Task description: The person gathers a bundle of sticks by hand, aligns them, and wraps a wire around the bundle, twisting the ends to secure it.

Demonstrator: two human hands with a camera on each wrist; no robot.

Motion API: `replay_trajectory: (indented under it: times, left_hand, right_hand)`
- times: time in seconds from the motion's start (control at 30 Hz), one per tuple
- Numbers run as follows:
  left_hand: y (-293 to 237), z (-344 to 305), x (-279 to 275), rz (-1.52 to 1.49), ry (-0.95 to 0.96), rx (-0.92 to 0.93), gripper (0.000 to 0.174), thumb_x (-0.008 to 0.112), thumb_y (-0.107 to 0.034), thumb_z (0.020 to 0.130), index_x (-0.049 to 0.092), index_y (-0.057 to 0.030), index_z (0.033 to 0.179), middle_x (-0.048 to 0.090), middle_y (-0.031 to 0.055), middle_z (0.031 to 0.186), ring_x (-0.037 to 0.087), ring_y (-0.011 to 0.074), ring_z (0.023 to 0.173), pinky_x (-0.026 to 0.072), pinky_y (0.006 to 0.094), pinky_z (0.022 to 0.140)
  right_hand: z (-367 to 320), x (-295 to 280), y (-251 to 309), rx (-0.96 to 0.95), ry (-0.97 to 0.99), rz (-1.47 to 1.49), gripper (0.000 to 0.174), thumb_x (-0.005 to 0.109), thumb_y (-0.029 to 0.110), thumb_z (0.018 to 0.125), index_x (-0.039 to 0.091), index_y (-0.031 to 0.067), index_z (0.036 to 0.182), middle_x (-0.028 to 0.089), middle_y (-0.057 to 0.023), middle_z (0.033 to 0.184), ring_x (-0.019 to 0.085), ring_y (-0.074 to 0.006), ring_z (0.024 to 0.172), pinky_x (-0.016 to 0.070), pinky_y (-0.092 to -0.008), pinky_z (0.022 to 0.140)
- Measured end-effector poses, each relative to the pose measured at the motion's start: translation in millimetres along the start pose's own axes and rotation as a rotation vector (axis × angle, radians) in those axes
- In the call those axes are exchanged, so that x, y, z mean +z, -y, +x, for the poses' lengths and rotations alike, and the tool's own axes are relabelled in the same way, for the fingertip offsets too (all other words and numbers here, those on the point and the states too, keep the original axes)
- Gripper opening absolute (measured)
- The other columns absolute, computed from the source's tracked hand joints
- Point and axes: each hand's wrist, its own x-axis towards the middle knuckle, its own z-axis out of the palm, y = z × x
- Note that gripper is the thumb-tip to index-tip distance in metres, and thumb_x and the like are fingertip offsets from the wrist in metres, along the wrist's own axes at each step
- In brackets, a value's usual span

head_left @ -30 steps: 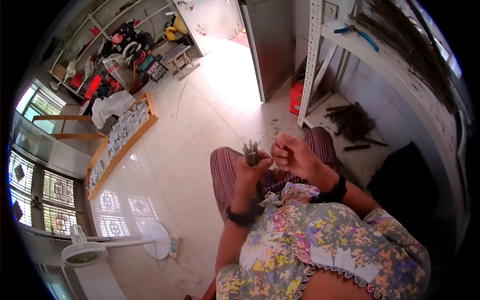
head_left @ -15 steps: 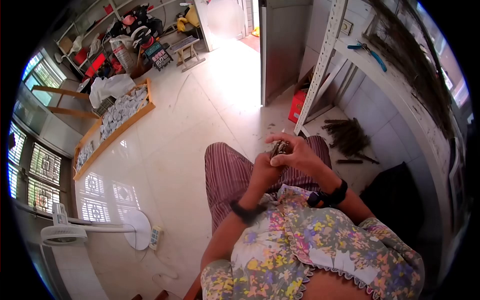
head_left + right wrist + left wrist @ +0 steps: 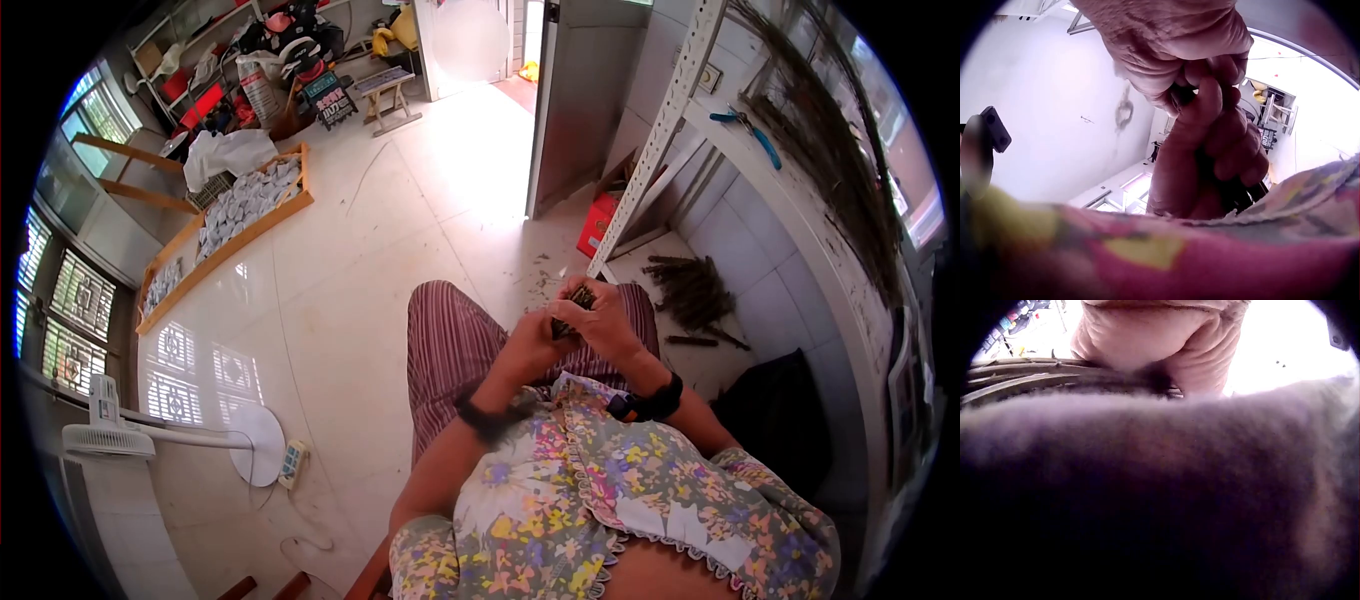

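Note:
In the head view my left hand [image 3: 532, 345] grips a small bundle of cut twigs [image 3: 574, 306] above the lap. My right hand [image 3: 608, 318] meets it from the other side, fingers and thumb curled round the bundle's upper end. The cut ends show between the two hands. In the left wrist view the long brown stems [image 3: 1029, 378] stick out leftward from beneath the hand. In the right wrist view the fingers of both hands press close together and hide most of the bundle.
On the right, a white shelf [image 3: 815, 215] bears blue-handled pliers [image 3: 750, 135] and long dry branches [image 3: 840, 150]. Beneath it lie a pile of short twig bundles [image 3: 690, 288] and a black bag [image 3: 775, 420]. A white fan [image 3: 110, 440] and power strip [image 3: 292, 464] are at left.
One second ago the right hand was apart from the bundle, beside it. Now its fingers are round the bundle's end, and both hands sit together slightly further right.

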Motion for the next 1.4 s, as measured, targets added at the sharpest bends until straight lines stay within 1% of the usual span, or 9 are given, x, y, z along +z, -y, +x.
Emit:
replay_trajectory:
  times: [0.27, 0.37, 0.47, 0.67, 0.73, 0.8, 1.07, 1.23, 1.4]
  left_hand:
    - [5, -11, -7, 0.04, 0.045, 0.0, 0.03, 0.059, -0.016, 0.088, 0.051, 0.0021, 0.111, 0.057, 0.0019, 0.083, 0.05, 0.0078, 0.074, 0.0452, 0.0261, 0.065]
    - [9, -13, -3, 0.047, -0.033, 0.007, 0.031, 0.057, -0.019, 0.09, 0.049, -0.0014, 0.114, 0.059, 0.0193, 0.082, 0.058, 0.0265, 0.074, 0.0458, 0.0363, 0.069]
    - [0, -11, -2, 0.174, -0.073, 0.013, 0.028, 0.056, -0.021, 0.092, 0.049, -0.0013, 0.111, 0.058, 0.0225, 0.083, 0.058, 0.0318, 0.073, 0.0465, 0.0387, 0.068]
    - [8, 0, -19, 0.391, -0.185, 0.179, 0.013, 0.056, -0.002, 0.081, 0.049, -0.0005, 0.092, 0.05, 0.0137, 0.075, 0.052, 0.0306, 0.063, 0.0461, 0.0388, 0.059]
    - [3, 10, -38, 0.556, -0.263, 0.528, 0.013, 0.057, -0.007, 0.084, 0.044, -0.005, 0.08, 0.045, 0.0064, 0.068, 0.046, 0.0205, 0.052, 0.0369, 0.0319, 0.043]
    - [-36, -4, -52, -0.582, -0.14, -0.263, 0.022, 0.048, -0.026, 0.096, 0.046, -0.0088, 0.082, 0.039, -0.0014, 0.061, 0.035, 0.009, 0.044, 0.0271, 0.0236, 0.039]
    - [-82, -25, -63, -0.632, -0.169, -0.071, 0.034, 0.04, -0.038, 0.099, 0.045, -0.0094, 0.082, 0.031, -0.0063, 0.059, 0.027, 0.004, 0.046, 0.0219, 0.0203, 0.041]
    - [-89, -30, -59, -0.676, -0.241, -0.013, 0.038, 0.042, -0.045, 0.098, 0.048, -0.0077, 0.092, 0.031, -0.0055, 0.058, 0.024, 0.003, 0.043, 0.0218, 0.0194, 0.038]
    - [-90, -25, -53, -0.697, -0.2, 0.015, 0.043, 0.04, -0.047, 0.098, 0.05, -0.0055, 0.101, 0.03, -0.006, 0.057, 0.023, 0.003, 0.041, 0.0203, 0.0197, 0.036]
  right_hand:
    - [3, -3, -4, 0.082, -0.014, 0.04, 0.01, 0.066, 0.008, 0.081, 0.059, 0.0008, 0.082, 0.059, 0.0019, 0.071, 0.053, -0.0026, 0.063, 0.0443, -0.0191, 0.055]
    - [6, -5, -3, 0.096, -0.02, 0.003, 0.011, 0.067, 0.009, 0.081, 0.06, 0.001, 0.083, 0.059, 0.002, 0.071, 0.054, -0.0027, 0.062, 0.0441, -0.0185, 0.054]
    - [12, -6, -10, 0.101, -0.004, 0.035, 0.014, 0.068, 0.012, 0.08, 0.061, 0.0005, 0.085, 0.06, 0.001, 0.071, 0.053, -0.0029, 0.061, 0.0426, -0.0186, 0.052]
    - [14, -15, 16, 0.214, 0.191, 0.264, 0.04, 0.067, 0.023, 0.084, 0.054, -0.0019, 0.111, 0.054, 0.0021, 0.069, 0.043, -0.0027, 0.052, 0.0341, -0.0197, 0.045]
    - [16, -19, 21, 0.2, 0.255, 0.48, 0.048, 0.065, 0.025, 0.086, 0.048, -0.002, 0.121, 0.049, 0.004, 0.068, 0.04, -0.0029, 0.051, 0.0315, -0.0201, 0.044]
    - [23, -19, 33, 0.151, 0.264, 0.486, 0.046, 0.063, 0.023, 0.088, 0.046, -0.0021, 0.123, 0.047, 0.0022, 0.075, 0.039, -0.0028, 0.054, 0.0315, -0.0201, 0.045]
    - [26, -14, 93, -0.129, 0.215, -0.007, 0.047, 0.068, 0.009, 0.08, 0.049, 0.0013, 0.123, 0.059, -0.0045, 0.103, 0.052, -0.0055, 0.064, 0.0423, -0.0207, 0.056]
    - [12, -12, 97, -0.328, 0.225, -0.331, 0.014, 0.064, 0.013, 0.082, 0.065, 0.0042, 0.092, 0.063, -0.013, 0.076, 0.061, -0.0259, 0.064, 0.0477, -0.032, 0.06]
    - [-10, 0, 98, -0.542, 0.17, -0.332, 0.01, 0.061, 0.012, 0.083, 0.063, 0.0055, 0.091, 0.064, -0.012, 0.08, 0.063, -0.0315, 0.071, 0.0498, -0.0366, 0.062]
